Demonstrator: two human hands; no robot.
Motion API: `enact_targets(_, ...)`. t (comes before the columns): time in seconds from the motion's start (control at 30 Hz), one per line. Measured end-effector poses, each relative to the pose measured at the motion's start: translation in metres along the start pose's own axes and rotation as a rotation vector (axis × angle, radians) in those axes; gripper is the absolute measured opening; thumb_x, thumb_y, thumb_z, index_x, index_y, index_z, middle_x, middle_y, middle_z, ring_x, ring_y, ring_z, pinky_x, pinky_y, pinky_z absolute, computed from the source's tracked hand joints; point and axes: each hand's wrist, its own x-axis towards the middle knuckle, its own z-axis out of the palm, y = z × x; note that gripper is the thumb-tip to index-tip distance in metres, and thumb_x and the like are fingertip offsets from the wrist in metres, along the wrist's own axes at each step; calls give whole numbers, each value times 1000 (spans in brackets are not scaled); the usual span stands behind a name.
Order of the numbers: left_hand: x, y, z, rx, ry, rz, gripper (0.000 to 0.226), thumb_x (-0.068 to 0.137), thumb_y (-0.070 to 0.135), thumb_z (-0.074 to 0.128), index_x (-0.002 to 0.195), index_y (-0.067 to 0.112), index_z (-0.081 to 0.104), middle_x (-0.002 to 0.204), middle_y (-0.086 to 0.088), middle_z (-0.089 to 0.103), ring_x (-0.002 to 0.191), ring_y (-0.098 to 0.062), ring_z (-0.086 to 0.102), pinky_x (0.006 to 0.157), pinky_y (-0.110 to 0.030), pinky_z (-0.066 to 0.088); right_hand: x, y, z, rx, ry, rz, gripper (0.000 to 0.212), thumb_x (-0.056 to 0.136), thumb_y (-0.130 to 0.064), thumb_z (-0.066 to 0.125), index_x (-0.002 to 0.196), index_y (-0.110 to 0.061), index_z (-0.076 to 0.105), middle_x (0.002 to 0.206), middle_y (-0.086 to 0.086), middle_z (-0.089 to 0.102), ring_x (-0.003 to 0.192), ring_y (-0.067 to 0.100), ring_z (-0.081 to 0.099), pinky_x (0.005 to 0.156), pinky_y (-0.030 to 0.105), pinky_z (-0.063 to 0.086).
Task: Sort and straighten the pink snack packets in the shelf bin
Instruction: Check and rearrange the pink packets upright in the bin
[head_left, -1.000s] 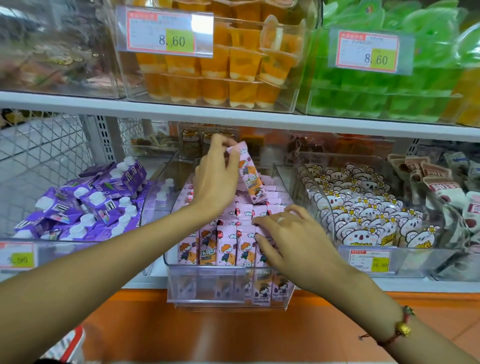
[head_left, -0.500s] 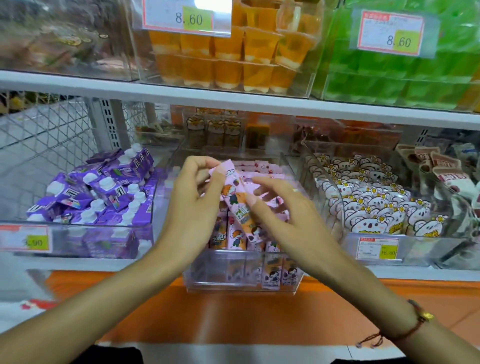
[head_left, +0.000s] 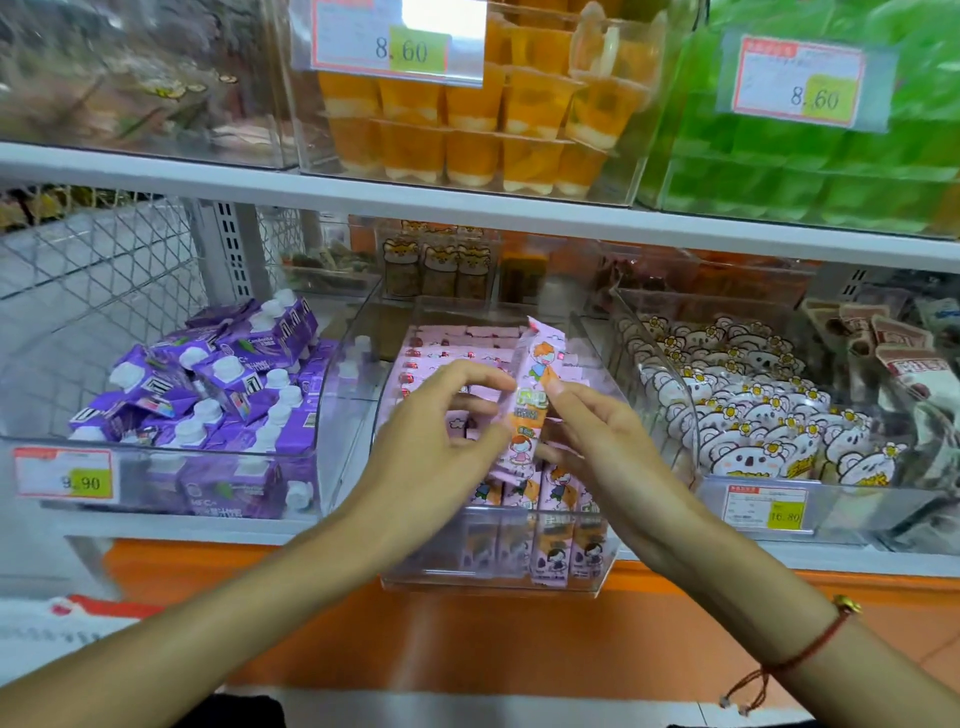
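A clear plastic bin (head_left: 498, 577) on the lower shelf holds several pink snack packets (head_left: 457, 343), some lying in rows at the back, some upright at the front. One pink packet (head_left: 532, 395) with a cartoon child stands nearly upright above the bin. My left hand (head_left: 441, 431) pinches its left edge and lower part between thumb and fingers. My right hand (head_left: 597, 436) pinches its right edge between thumb and forefinger. The hands hide the middle of the bin.
Purple capped cartons (head_left: 208, 384) fill the bin to the left, koala packets (head_left: 753, 415) the bin to the right. Orange jelly cups (head_left: 467, 119) and green cups (head_left: 810, 171) sit on the shelf above. Price tags hang on the bin fronts.
My left hand lifted one pink packet from the back of the bin and brought it forward. My right hand left the front packets and took hold of it too. It now stands more upright.
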Motion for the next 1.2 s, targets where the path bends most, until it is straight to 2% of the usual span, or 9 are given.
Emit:
enact_targets(0.13, -2, -1, 3, 95, 20, 13, 40, 67, 43, 78, 96, 46, 52, 93, 37, 54, 73, -1, 62, 61, -18, 52, 0, 3, 1, -13, 31, -3, 34, 90, -35, 60, 113, -10, 63, 83, -1, 70, 74, 6, 69, 76, 22, 57)
enact_targets(0.23, 4, -3, 1, 68, 56, 73, 42, 70, 28, 82, 95, 40, 50, 99, 31, 57, 84, 2, 61, 62, -15, 51, 0, -2, 1, -37, 95, -53, 41, 69, -39, 73, 101, -15, 64, 77, -6, 70, 76, 11, 68, 94, 38, 53)
enact_targets(0.4, 9, -8, -5, 35, -63, 95, 38, 83, 14, 70, 100, 40, 48, 108, 26, 62, 103, 5, 60, 84, -16, 50, -2, -7, -9, -20, 30, -109, 42, 91, -18, 60, 132, -15, 52, 127, 6, 63, 117, 15, 59, 106, 38, 43)
enact_targets(0.53, 6, -10, 0, 173, -49, 174, 30, 87, 20, 65, 108, 37, 52, 117, 26, 59, 111, 5, 56, 95, -26, 49, -4, -6, -6, -11, 66, -189, 30, 92, -15, 60, 120, -23, 56, 114, 0, 69, 101, 9, 68, 85, 23, 55)
enact_targets(0.67, 5, -8, 4, 291, 49, 264, 43, 78, 43, 72, 116, 37, 53, 117, 24, 53, 109, 3, 52, 84, -17, 47, -5, -6, -6, -53, 173, -247, 33, 78, -22, 74, 106, -14, 60, 106, 8, 69, 90, 17, 71, 83, 30, 58)
enact_targets(0.9, 10, 8, -2, -187, -68, -160, 27, 67, 52, 70, 88, 36, 73, 88, 18, 73, 80, -2, 70, 59, -12, 50, -3, -10, -13, -47, 102, -183, 41, 74, -35, 71, 110, -17, 63, 87, 2, 69, 70, 8, 67, 66, 18, 54)
enact_targets(1.03, 8, 12, -5, -271, -188, -335, 31, 79, 50, 67, 96, 27, 78, 91, 9, 76, 79, -6, 70, 57, -9, 49, -1, -8, -11, -34, 97, -148, 38, 76, -33, 70, 109, -16, 62, 73, 0, 67, 61, 9, 63, 59, 18, 52)
enact_targets(1.1, 7, 14, -4, -284, -211, -363, 33, 82, 49, 65, 98, 23, 77, 86, 9, 75, 67, 2, 66, 56, -8, 48, 0, -7, -10, -29, 99, -138, 34, 78, -31, 70, 108, -16, 62, 76, 5, 66, 62, 11, 63, 61, 20, 54)
enact_targets(1.2, 7, 13, -4, -276, -206, -344, 28, 82, 46, 66, 96, 25, 77, 91, 9, 76, 78, 0, 69, 59, -10, 49, 0, -6, -11, -32, 94, -141, 34, 81, -29, 69, 112, -17, 60, 91, 14, 68, 71, 15, 66, 67, 23, 56)
